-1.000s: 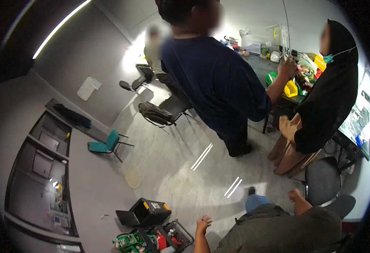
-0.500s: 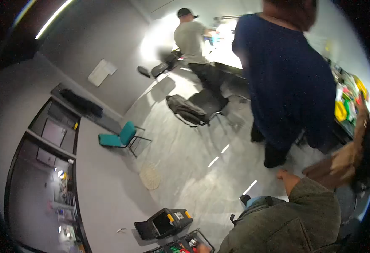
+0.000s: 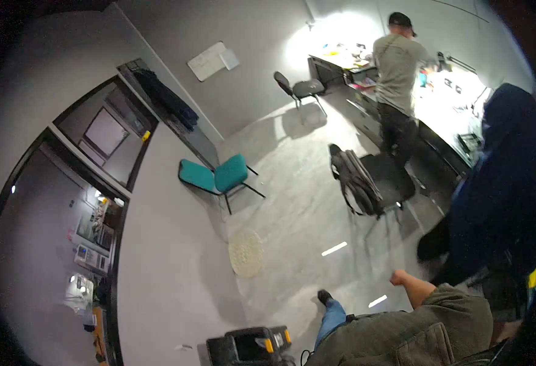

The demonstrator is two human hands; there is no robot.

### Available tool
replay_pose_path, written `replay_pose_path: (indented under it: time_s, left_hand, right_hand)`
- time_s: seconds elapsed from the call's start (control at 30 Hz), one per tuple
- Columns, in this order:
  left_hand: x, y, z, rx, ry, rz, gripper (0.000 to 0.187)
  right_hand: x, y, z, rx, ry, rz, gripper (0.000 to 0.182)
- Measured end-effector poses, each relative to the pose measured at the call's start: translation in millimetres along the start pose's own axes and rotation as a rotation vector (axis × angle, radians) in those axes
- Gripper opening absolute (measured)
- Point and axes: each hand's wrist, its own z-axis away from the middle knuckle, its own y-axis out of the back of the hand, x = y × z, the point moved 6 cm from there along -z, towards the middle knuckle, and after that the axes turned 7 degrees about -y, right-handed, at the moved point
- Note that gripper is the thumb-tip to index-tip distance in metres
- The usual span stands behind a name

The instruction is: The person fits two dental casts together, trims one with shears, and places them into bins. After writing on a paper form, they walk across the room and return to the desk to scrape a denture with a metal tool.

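My right hand (image 3: 398, 278) hangs in front of my olive jacket (image 3: 396, 338), above the pale floor. Its fingers look curled into a loose fist, with nothing visible in them. Closest to it are the dark legs of a person in navy clothing (image 3: 497, 165) at the right. My left hand is outside the view. One of my legs, in blue jeans (image 3: 332, 320), shows at the bottom with a dark shoe (image 3: 324, 297).
A black toolbox with orange latches (image 3: 249, 348) stands by the wall. Ahead are a teal chair (image 3: 230, 172), a round woven mat (image 3: 245, 253) and a black chair (image 3: 390, 180) bearing a backpack (image 3: 359, 177). Another person (image 3: 396, 73) stands at a lit workbench (image 3: 436, 116).
My view has swung left, and the navy-clad person now appears farther right. The tray of tools and my left hand have dropped out of sight at the bottom.
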Motion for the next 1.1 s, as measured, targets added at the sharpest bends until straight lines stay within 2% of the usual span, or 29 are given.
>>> replay_pose_path:
  time_s: [0.03,0.07,0.1,0.13,0.23,0.3,0.33,0.37,0.4,0.43,0.47,0.5,0.53,0.57,0.6,0.63,0.67,0.7,0.73,0.8,0.83,0.87,0.9,0.93,0.97,1.0,1.03,1.07,1.1]
  left_hand:
    - [12.6,9.2,-7.9,-0.011,0.016,-0.001,0.030]
    - [29.6,20.1,-20.7,-0.026,0.022,-0.024,0.030]
    - [43.0,31.6,-33.3,-0.037,0.025,-0.056,0.030]
    - [56.7,45.8,-50.1,-0.048,0.022,-0.097,0.030]
    - [122.4,100.9,-124.5,-0.102,-0.069,-0.372,0.031]
    - [196.9,149.6,-200.3,-0.141,-0.246,-0.815,0.031]
    - [242.2,174.5,-243.9,-0.103,-0.292,-0.932,0.032]
    - [293.2,199.7,-278.8,-0.005,-0.278,-0.839,0.032]
    - [350.7,223.1,-309.2,0.122,-0.234,-0.540,0.035]
    - [390.3,239.5,-359.8,0.281,-0.521,-0.166,0.034]
    - [461.0,244.4,-348.7,0.308,-0.433,-0.230,0.040]
    - [497.9,253.7,-393.9,0.309,-0.524,-0.254,0.041]
    - [537.2,251.9,-405.3,0.310,-0.554,-0.224,0.042]
    - [588.3,246.7,-416.8,0.316,-0.582,-0.181,0.042]
    - [632.9,232.5,-417.2,0.303,-0.600,-0.053,0.042]
    - [653.7,219.0,-405.9,0.302,-0.600,0.079,0.042]
    - [670.2,203.6,-419.7,0.261,-0.584,0.049,0.042]
    - [678.6,189.9,-432.1,0.224,-0.558,0.023,0.043]
    - [679.0,174.3,-436.0,0.197,-0.539,-0.154,0.046]
    - [671.1,157.6,-453.8,0.082,-0.442,-0.423,0.052]
    - [655.8,145.0,-457.5,-0.010,-0.371,-0.505,0.055]
    - [627.7,141.0,-467.7,0.026,-0.321,-0.487,0.057]
    - [596.4,138.5,-474.9,0.057,-0.270,-0.470,0.060]
    - [571.8,136.4,-475.7,0.053,-0.173,-0.500,0.058]
    - [539.3,134.9,-471.9,0.047,-0.069,-0.530,0.056]
    - [504.6,129.2,-471.3,-0.076,0.043,-0.714,0.050]
    - [484.5,127.9,-451.6,0.103,0.237,-0.385,0.048]
    - [488.2,137.1,-430.3,0.087,-0.195,-0.200,0.038]
    - [501.3,143.2,-402.6,-0.105,-0.707,0.221,0.032]
  right_hand:
    - [5.0,-29.0,-25.5,-0.133,0.107,0.136,0.035]
    - [30.2,-71.9,-57.5,-0.312,0.128,-0.145,0.031]
    - [27.5,-71.9,-50.2,-0.293,0.344,-0.487,0.030]
    - [29.5,-44.9,-24.3,-0.263,0.559,-0.838,0.030]
    - [0.1,27.1,-16.5,-0.412,-0.262,-0.359,0.029]
    - [-12.7,83.2,-19.1,-0.301,-0.340,-0.833,0.030]
    - [-11.6,109.9,-24.5,-0.162,-0.427,-1.012,0.028]
    - [-14.4,131.3,-28.4,-0.016,-0.508,-1.183,0.025]
    - [-4.5,139.6,-50.6,0.028,-0.405,-1.258,0.028]
    - [-1.1,160.5,-50.5,0.152,-0.464,-1.360,0.025]
    - [6.7,171.5,-53.5,0.197,-0.537,-1.459,0.019]
    - [11.3,184.9,-49.5,0.151,-0.602,-1.686,0.016]
    - [28.3,173.4,-67.7,0.076,-0.692,-1.903,0.019]
    - [63.2,145.5,-109.6,0.049,-0.702,-1.905,0.022]
    - [63.9,152.9,-109.5,0.051,-0.877,-2.270,0.025]
    - [91.7,138.8,-139.0,0.049,-1.104,-2.176,0.030]
    - [70.8,189.6,-128.3,0.442,-0.743,-2.337,0.039]
    - [72.7,227.4,-140.0,0.301,-0.615,-2.089,0.043]
    - [111.0,208.6,-192.8,-0.217,-0.739,-2.109,0.047]
    - [115.4,259.4,-247.1,-0.263,-0.367,-2.256,0.045]
    - [107.9,297.5,-289.8,-0.292,-0.351,-2.207,0.045]
    - [98.5,339.3,-322.2,0.016,-0.762,-1.811,0.038]
    - [94.8,387.3,-342.0,0.320,-1.083,-1.350,0.035]
    - [72.1,449.2,-361.5,0.492,-1.207,-1.303,0.037]
    - [50.2,502.3,-396.9,0.405,-1.119,-1.026,0.035]
    - [-10.9,567.2,-399.8,0.396,-0.870,-0.995,0.033]
    - [-33.8,600.0,-450.1,0.522,-0.679,-0.686,0.027]
    - [-105.8,667.3,-428.4,0.512,-0.421,-0.687,0.023]
    - [-124.6,687.0,-461.9,0.701,-0.174,-0.498,0.024]
